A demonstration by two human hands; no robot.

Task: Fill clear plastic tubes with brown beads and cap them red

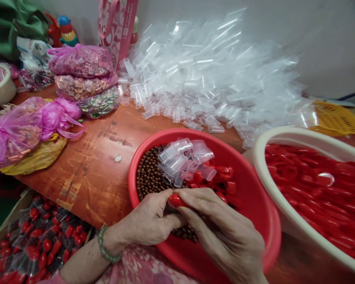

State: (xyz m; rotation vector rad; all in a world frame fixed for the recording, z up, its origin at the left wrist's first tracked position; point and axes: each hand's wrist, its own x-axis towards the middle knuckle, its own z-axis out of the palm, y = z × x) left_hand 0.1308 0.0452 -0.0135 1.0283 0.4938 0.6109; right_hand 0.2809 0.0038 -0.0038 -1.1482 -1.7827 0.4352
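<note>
My left hand (152, 219) and my right hand (221, 225) meet over the near side of a red basin (270, 236). Between them is a glossy red plastic cap (176, 200), pinched by the fingers of both hands. Whatever the left fingers hold beneath the cap is mostly hidden. In the basin lie many brown beads (149, 175) on the left. Several clear plastic sleeves (177, 152) sit on top of them. More red plastic caps (223, 173) lie to the right of the sleeves.
A white tub (258, 157) full of red plastic pieces stands at the right. Clear sleeves (195, 79) are heaped along the wall. Pink bags (83, 61) of small pieces lie at the left. Below the table edge, a box holds red-capped clear pieces (44, 244).
</note>
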